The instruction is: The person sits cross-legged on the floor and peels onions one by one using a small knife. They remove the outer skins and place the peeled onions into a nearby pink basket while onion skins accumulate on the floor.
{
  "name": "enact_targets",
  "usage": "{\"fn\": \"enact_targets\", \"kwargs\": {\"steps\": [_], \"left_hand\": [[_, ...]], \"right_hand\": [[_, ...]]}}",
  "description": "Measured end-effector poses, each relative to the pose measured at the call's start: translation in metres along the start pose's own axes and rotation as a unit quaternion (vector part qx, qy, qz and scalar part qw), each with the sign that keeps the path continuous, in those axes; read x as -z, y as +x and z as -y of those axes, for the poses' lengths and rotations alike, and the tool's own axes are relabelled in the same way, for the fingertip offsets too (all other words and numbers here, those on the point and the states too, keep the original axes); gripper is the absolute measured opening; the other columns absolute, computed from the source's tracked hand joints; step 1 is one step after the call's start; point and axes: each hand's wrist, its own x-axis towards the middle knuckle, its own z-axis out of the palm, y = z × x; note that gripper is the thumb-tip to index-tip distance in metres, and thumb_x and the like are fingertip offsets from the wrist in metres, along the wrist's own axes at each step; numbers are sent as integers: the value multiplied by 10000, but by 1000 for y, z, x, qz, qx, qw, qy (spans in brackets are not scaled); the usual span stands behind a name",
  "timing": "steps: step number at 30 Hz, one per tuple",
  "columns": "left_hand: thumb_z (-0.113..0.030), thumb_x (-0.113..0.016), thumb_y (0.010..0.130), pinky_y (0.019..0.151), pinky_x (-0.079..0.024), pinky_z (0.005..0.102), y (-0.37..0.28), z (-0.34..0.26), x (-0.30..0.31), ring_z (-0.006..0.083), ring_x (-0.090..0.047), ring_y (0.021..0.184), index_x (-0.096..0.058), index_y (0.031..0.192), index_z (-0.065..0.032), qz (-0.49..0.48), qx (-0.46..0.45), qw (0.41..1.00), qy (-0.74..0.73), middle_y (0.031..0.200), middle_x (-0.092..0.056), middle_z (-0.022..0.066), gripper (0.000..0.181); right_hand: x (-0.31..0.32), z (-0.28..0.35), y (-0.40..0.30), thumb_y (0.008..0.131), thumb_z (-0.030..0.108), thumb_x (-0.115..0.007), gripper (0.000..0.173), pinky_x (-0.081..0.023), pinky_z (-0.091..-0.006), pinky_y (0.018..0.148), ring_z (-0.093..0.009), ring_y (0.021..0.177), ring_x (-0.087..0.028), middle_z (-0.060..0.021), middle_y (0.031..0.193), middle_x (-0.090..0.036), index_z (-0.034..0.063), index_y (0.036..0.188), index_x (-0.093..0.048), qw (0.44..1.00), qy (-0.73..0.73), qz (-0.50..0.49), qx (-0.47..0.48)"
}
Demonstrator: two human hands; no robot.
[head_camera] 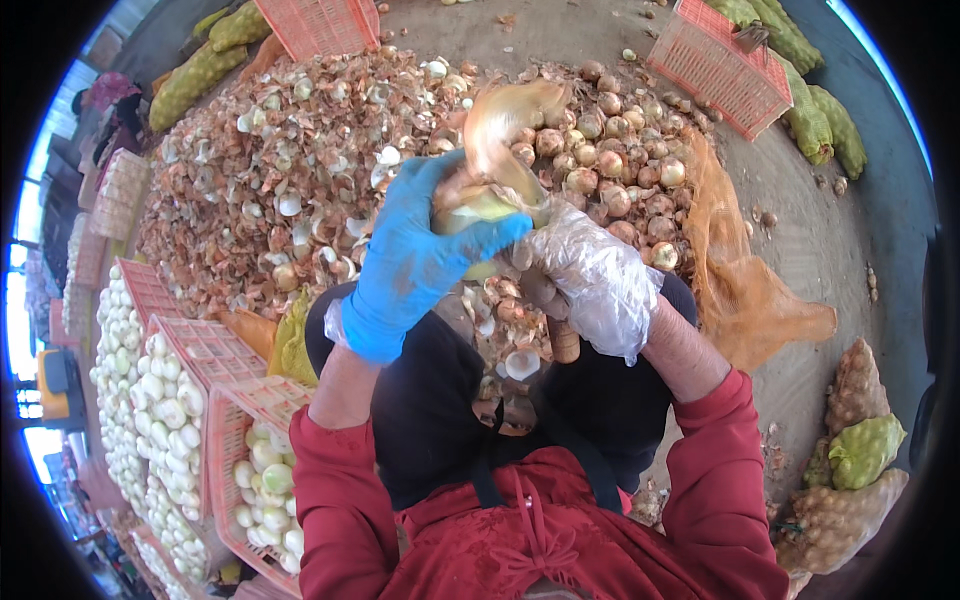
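Observation:
My left hand (409, 251), in a blue glove, is wrapped around a partly peeled onion (480, 210) that shows pale green flesh. A strip of brown onion skin (504, 120), blurred by motion, rises from its top. Against the onion's right side is my right hand (592, 266), in a clear plastic glove over a greyish one. It grips a tool whose wooden handle (562, 341) sticks out below the fist; its working end is hidden. Unpeeled onions (600, 165) lie heaped just beyond my right hand. A wide pile of onion skins (255, 187) spreads beyond my left.
Peeled onions fill red plastic crates (225, 450) at my left. An orange mesh sack (739, 285) lies flat on the right. Full mesh sacks (847, 487) stand at the lower right. More red crates (724, 67) sit farther off. Another person (112, 112) is at the far left.

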Motion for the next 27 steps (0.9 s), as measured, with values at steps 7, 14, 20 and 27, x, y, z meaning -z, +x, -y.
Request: {"fn": "enact_targets", "kwargs": {"steps": [7, 14, 20, 27], "left_hand": [[-246, -670, 799, 591, -433, 194, 4, -5, -2, 54, -527, 672, -618, 979, -52, -45, 87, 974, -206, 855, -624, -3, 270], [-366, -612, 811, 734, -432, 271, 10, 3, 40, 137, -526, 825, -543, 1075, -56, -218, 152, 919, -291, 988, -554, 60, 413], [-486, -558, 819, 874, -426, 353, -2, 9, 58, 222, -521, 981, -468, 1171, -60, -190, 174, 896, -362, 1136, -488, 123, 561], [-247, -682, 776, 897, -428, 306, -8, -11, 22, 169, -533, 1010, -378, 1295, -25, 42, 100, 968, -224, 1122, -526, 96, 641]], "right_hand": [[-12, 27, -12, 717, 279, -708, 483, -366, -202, 313, -82, 454, -515, -28, 688, -563, 10, 1071, -521, 996, -44, -21, -78], [1, 29, 21, 686, 221, -716, 654, -461, -281, 738, -166, 934, -569, -85, 1135, -555, 88, 1259, -429, 935, -246, 75, 243], [4, 21, 38, 691, 248, -710, 573, -396, -334, 954, -199, 1080, -522, -53, 1168, -544, 109, 1205, -498, 795, -477, 29, 374], [25, -16, 56, 678, 224, -724, 707, -365, -353, 988, -204, 1142, -470, -82, 1239, -478, 98, 1286, -386, 955, -251, 23, 158]]}}
